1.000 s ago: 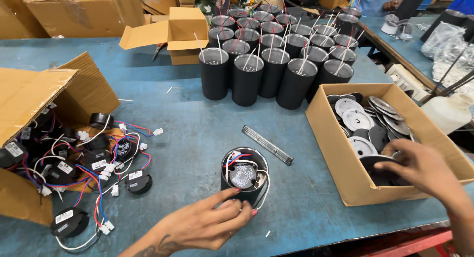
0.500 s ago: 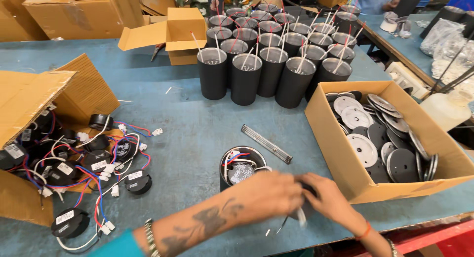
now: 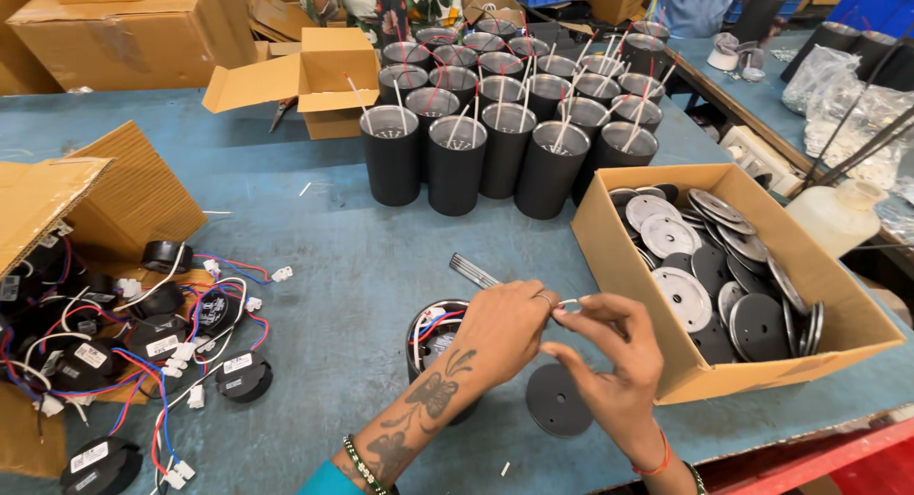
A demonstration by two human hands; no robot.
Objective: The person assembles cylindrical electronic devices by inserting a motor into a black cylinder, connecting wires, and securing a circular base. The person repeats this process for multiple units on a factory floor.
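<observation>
My left hand (image 3: pixel 505 328) hovers over a black cylinder housing (image 3: pixel 430 335) with red, blue and white wires inside, standing on the blue table. Its fingers pinch a thin white wire (image 3: pixel 567 304) together with the fingers of my right hand (image 3: pixel 614 362). A black round disc (image 3: pixel 560 400) lies flat on the table under my right hand. A short metal strip (image 3: pixel 472 269) lies just behind the housing.
A cardboard box (image 3: pixel 857 314) of black and silver discs stands at the right. Several black cylinders (image 3: pixel 505 124) stand in rows at the back. An open box (image 3: pixel 57 228) at the left spills wired black modules (image 3: pixel 152 333). More boxes (image 3: pixel 324 86) sit behind.
My right hand came back from the disc box and a black disc now lies on the table. Both hands have met over the housing and pinch a white wire.
</observation>
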